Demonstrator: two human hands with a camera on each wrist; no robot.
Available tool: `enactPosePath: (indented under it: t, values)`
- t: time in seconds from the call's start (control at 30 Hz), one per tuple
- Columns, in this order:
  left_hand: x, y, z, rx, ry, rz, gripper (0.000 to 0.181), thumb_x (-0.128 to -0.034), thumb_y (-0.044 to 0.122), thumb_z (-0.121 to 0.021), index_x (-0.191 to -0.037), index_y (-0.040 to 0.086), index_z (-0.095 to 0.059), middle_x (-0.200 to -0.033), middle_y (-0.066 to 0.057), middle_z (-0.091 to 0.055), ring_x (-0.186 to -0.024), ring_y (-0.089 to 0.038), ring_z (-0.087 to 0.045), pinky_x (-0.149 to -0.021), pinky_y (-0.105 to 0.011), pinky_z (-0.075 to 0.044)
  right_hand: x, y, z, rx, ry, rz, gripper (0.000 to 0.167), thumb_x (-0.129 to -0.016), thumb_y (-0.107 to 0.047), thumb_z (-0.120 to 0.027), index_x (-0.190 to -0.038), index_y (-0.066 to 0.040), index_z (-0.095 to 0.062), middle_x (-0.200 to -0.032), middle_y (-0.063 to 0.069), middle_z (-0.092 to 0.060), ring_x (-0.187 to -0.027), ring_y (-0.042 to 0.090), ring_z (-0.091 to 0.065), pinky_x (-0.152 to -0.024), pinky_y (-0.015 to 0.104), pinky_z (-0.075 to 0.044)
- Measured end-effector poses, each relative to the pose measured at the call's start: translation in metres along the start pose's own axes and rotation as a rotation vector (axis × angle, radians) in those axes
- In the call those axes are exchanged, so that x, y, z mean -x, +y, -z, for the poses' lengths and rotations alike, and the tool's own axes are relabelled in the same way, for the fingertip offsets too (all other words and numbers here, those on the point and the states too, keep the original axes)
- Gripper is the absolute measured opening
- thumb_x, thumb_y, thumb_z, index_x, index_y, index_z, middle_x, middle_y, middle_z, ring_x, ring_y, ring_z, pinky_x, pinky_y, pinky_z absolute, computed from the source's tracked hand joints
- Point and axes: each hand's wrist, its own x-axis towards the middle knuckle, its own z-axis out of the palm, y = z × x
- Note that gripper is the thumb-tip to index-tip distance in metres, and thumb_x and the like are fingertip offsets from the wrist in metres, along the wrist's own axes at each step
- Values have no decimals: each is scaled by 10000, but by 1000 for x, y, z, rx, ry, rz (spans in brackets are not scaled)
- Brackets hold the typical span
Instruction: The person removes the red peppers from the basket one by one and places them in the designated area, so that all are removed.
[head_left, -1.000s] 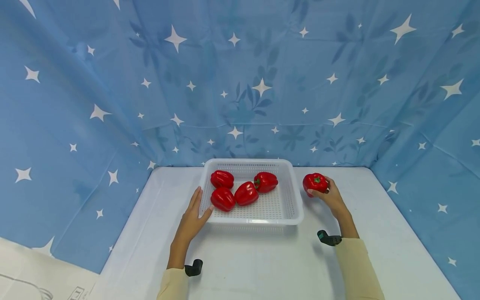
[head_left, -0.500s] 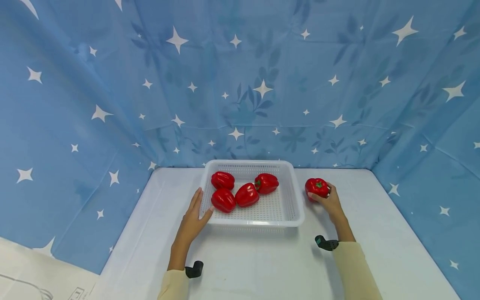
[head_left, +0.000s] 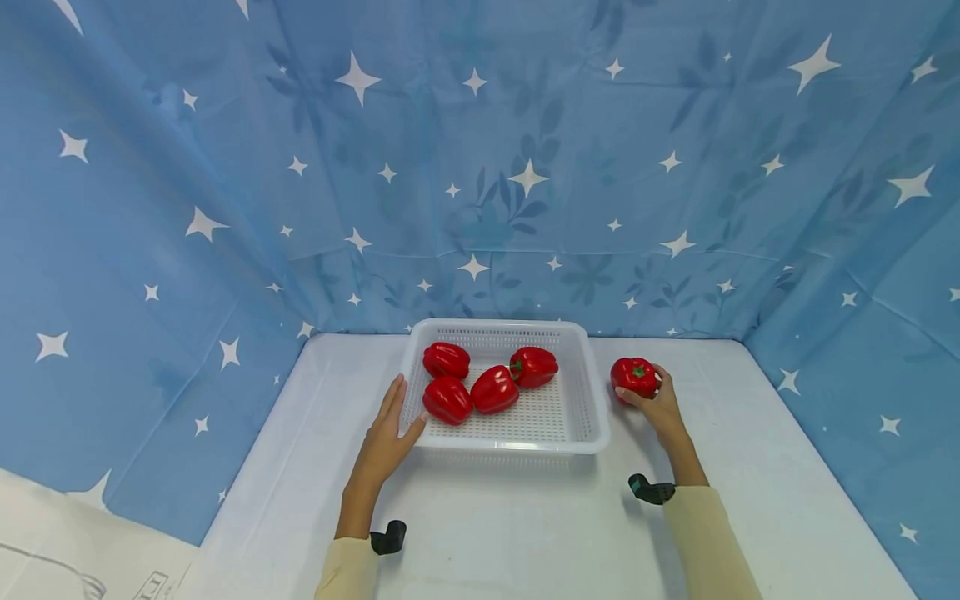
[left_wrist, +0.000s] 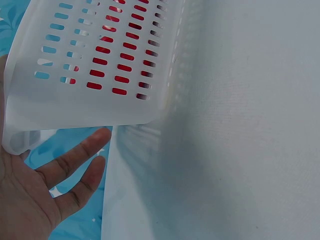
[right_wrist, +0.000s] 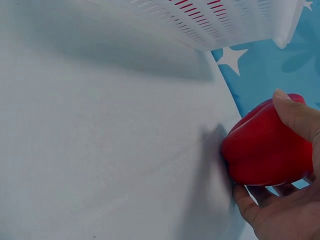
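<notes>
My left hand (head_left: pixel 383 443) rests against the left side of a white plastic basket (head_left: pixel 504 445), its fingers straight and its thumb by the front left corner. In the left wrist view the fingers (left_wrist: pixel 82 192) stand spread below the slotted wall. At the basket's right, my right hand (head_left: pixel 660 406) holds a red bell pepper (head_left: pixel 634 376), stem facing up. The right wrist view shows the thumb on one side of that pepper (right_wrist: pixel 265 147) and the fingers curled around the other, at the white surface. Inside the basket lie several red bell peppers (head_left: pixel 495 390), grouped mostly to the left.
A white table (head_left: pixel 498 525) carries the basket near its back edge. Blue star-patterned cloth (head_left: pixel 487 167) hangs behind and on both sides. Dark wrist cameras (head_left: pixel 387 538) are strapped on both wrists. Pale printed material (head_left: pixel 82 542) shows at the lower left.
The right hand has brought the held bell pepper slightly down and nearer to me, mostly in the first half second. The left hand and the basket have stayed in place.
</notes>
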Motion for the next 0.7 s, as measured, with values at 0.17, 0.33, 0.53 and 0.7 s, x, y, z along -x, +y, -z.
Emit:
enactPosePath:
  t: [0.17,0.33,0.53,0.7]
  values:
    - [0,0,0,-4,0,1,817,-920,409,-631,-1576,277,-162,-1646,66,-148,-1488,-314,-261,-1019,-553,-411,3,1,-1,3,-6,14,1096,-848,-311,-758,-1573,-138,46,-1631,216,-32,-1492,449,-87,-1138,609,-271]
    - [-1,-1,-1,-13,-5,6,819,-921,418,-624,-1576,293,-149,-1648,76,-133,-1493,-306,-251,-1034,-551,-394,5,0,-1,8,1,14,1100,-843,-305,-761,-1574,-144,46,-1636,205,-25,-1494,448,-80,-1137,616,-264]
    - [-2,-1,-1,-6,1,5,812,-923,393,-631,-1575,295,-156,-1647,73,-139,-1488,-315,-261,-1023,-560,-400,6,0,0,2,4,8,1095,-846,-298,-758,-1574,-153,47,-1636,202,-29,-1493,449,-81,-1136,614,-268]
    - [-1,-1,-1,-4,-1,7,815,-921,409,-627,-1575,297,-154,-1647,74,-139,-1490,-311,-259,-1024,-557,-403,7,1,0,-2,3,5,1099,-848,-309,-756,-1574,-157,54,-1635,209,-23,-1492,452,-84,-1139,612,-261]
